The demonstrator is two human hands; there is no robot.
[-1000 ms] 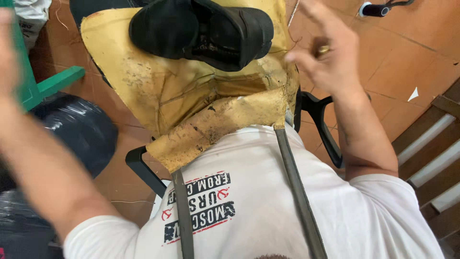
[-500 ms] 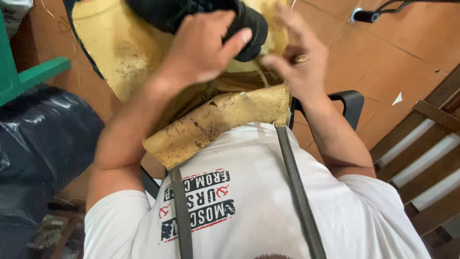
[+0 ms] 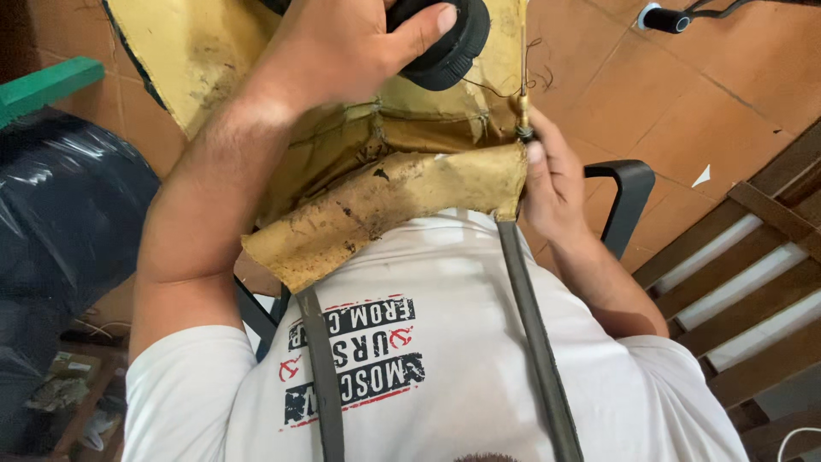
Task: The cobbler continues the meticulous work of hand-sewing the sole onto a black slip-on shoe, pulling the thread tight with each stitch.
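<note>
A black shoe (image 3: 446, 41) rests on my lap at the top of the view, on a stained yellow apron (image 3: 385, 192). My left hand (image 3: 342, 51) is clamped over the shoe, thumb across its rounded end. My right hand (image 3: 556, 180) sits at the apron's right edge, its fingers closed around a thin awl-like tool (image 3: 521, 107) with a brass-coloured collar that points upward. A dark thread (image 3: 526, 81) loops from the tool towards the shoe. Most of the shoe is hidden by my left hand and the frame's top edge.
A black chair arm (image 3: 631, 184) is just right of my right hand. A black plastic bag (image 3: 68, 222) and a green frame (image 3: 43, 85) are on the left. Wooden slats (image 3: 753, 257) stand at the right, and a black handle with a cable (image 3: 676, 19) lies on the orange floor tiles.
My left hand came in from the left and closed over the shoe. My right hand dropped from beside the shoe to the apron's edge, now holding the tool upright.
</note>
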